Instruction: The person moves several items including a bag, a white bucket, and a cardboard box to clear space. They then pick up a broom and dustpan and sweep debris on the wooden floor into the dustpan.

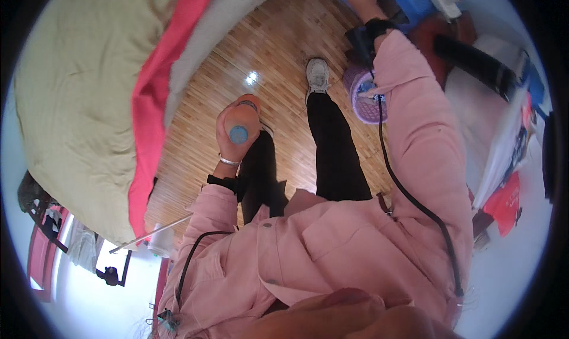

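Observation:
My left hand [223, 138] is wrapped round a bottle [244, 117] with an orange body and a round blue cap. The cap faces up toward me, and the bottle is held above the floor in front of my leg. My right arm reaches far forward to the top edge of the view. Only the wrist and part of my right hand [359, 0] show there, beside a blue object [410, 6]; its fingers are cut off by the frame, so whether it holds anything is hidden.
A bed with an olive cover [83, 102] and a red edge [149, 114] lies along the left. A purple lattice basket [368, 106] stands on the wooden floor [284, 31] under my right forearm. A black cable [415, 202] runs along my right sleeve. Bags [504, 205] crowd the right side.

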Demonstrator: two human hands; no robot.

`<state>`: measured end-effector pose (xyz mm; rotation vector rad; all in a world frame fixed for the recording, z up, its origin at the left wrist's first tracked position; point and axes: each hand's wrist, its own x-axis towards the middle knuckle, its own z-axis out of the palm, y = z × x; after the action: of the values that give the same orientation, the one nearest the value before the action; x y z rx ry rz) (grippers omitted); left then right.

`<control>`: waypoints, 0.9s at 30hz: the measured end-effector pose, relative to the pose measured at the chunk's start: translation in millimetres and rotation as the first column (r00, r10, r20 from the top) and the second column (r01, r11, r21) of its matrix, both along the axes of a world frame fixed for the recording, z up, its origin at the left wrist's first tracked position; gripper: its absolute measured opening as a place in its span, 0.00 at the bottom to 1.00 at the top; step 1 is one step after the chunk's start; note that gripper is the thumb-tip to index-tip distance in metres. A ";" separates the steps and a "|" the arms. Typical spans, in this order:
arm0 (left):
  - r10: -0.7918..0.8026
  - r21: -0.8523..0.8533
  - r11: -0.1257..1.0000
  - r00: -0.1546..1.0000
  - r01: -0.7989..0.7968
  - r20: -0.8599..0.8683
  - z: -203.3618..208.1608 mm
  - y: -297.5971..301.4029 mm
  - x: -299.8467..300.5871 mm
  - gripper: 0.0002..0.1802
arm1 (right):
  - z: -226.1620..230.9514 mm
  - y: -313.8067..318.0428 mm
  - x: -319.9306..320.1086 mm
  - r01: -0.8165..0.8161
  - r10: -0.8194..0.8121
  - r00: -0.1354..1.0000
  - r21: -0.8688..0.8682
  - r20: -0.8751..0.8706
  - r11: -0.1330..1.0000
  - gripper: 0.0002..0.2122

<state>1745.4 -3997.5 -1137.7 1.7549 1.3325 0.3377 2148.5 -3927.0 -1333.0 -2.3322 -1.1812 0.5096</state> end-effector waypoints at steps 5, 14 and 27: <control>0.009 -0.152 0.988 0.998 -0.017 -0.055 -87.1 -19.9 1.4 0.38 | -129.9 63.8 23.6 -0.041 0.054 0.998 0.367 -0.025 0.929 0.19; 0.032 -0.204 0.978 0.999 -0.040 -0.040 -166.3 -15.1 -13.1 0.29 | -231.7 121.5 44.8 -0.077 0.067 0.996 0.163 0.063 0.984 0.20; 0.056 -0.298 0.952 0.996 -0.074 -0.068 -192.9 43.2 -10.7 0.34 | -283.0 157.3 50.9 -0.055 0.055 0.998 0.084 0.000 0.995 0.21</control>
<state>1734.7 -3954.3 -1330.6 1.4786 1.4052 0.1111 2199.4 -3769.7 -1616.0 -2.2331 -1.2448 0.4726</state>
